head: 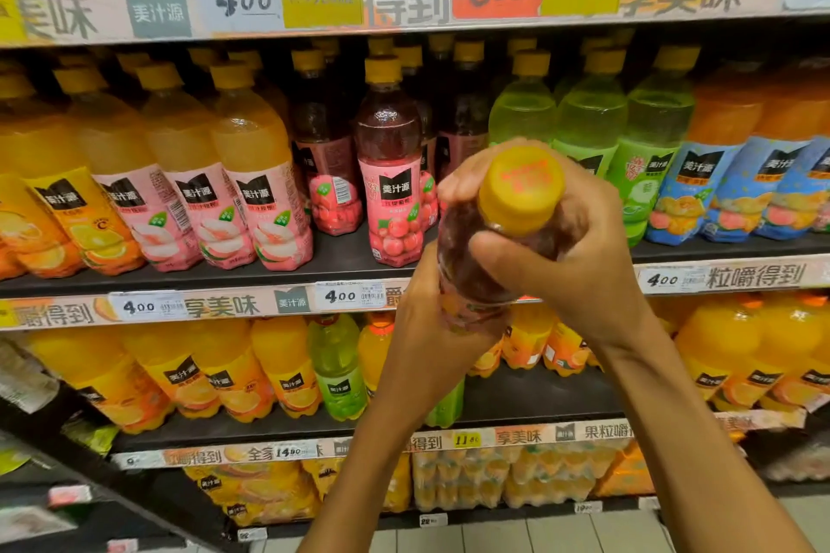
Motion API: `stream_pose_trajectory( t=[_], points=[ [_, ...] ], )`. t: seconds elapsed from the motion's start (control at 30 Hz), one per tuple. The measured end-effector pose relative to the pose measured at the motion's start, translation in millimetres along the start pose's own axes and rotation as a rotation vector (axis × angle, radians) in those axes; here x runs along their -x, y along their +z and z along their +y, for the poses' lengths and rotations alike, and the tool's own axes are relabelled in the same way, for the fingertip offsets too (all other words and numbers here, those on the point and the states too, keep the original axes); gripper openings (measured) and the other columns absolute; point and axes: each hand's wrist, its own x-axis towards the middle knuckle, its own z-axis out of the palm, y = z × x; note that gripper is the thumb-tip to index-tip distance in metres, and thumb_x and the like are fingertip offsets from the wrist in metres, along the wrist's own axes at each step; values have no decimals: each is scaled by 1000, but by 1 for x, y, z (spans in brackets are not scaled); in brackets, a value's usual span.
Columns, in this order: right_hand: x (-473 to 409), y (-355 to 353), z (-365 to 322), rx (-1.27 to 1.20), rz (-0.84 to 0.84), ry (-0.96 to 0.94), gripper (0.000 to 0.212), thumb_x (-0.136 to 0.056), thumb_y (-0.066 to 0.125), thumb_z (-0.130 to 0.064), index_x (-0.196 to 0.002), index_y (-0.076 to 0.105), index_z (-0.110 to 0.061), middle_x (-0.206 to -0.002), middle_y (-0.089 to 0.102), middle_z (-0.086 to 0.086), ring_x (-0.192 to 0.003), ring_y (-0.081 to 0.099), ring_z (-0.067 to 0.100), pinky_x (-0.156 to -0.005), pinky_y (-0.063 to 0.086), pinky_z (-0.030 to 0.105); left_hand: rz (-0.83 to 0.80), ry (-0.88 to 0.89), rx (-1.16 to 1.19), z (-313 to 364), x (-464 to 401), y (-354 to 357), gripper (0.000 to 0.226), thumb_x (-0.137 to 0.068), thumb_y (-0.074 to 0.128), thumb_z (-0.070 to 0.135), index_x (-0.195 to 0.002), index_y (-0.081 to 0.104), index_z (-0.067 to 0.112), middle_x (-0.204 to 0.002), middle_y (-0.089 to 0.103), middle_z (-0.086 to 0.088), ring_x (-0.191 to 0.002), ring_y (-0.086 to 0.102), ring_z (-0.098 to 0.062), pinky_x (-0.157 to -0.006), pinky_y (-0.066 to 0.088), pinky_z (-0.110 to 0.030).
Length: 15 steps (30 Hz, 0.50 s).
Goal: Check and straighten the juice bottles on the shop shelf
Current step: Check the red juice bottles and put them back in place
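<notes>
Clearly the check is in mid-course: one red juice bottle (476,265) is off the shelf and held in front of it, tilted so its yellow cap (521,193) with red print faces the camera. Both hands are clamped on it — the right hand (584,256) wraps the shoulder just under the cap, thumb across the front, while the left hand (431,328) grips the lower body from below. Just beyond the hands, on the middle shelf (341,256), is what looks like the gap this bottle came from: to the left of the hands another red bottle (390,166) stands upright at the front with its label facing out, and further left the pink-labelled bottles (265,175) lean a little but face forward. To the right of the hands the green bottles (646,135) and then blue-labelled orange bottles (727,175) stand in tidy ranks. Below the hands, the lower shelf holds larger orange bottles (278,368) with one green bottle (337,368) among them — possibly misplaced. My judgement: this bottle's inspection is under way, it has yet to go back label-forward, and most of the rows remain to be checked.
</notes>
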Motion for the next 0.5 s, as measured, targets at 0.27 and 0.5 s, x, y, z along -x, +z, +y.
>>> stream_pose_trajectory(
  t=[0.27,0.5],
  points=[
    [0,1,-8,36,-93,-25,18,-78,65,-12,-94,61,-4,-91,61,17,-88,60,31,-78,49,46,-67,-14,58,3,2,-11,56,-67,79,14,-118,58,9,-109,69,-2,-104,65,-16,-83,56,-39],
    [-14,-11,5,-257,36,235,56,-76,66,-57,-107,61,-11,-104,69,0,-101,63,22,-88,49,36,-246,-24,178,13,13,-28,41,-61,82,26,-96,66,41,-89,73,16,-80,68,2,-65,52,-13]
  ],
)
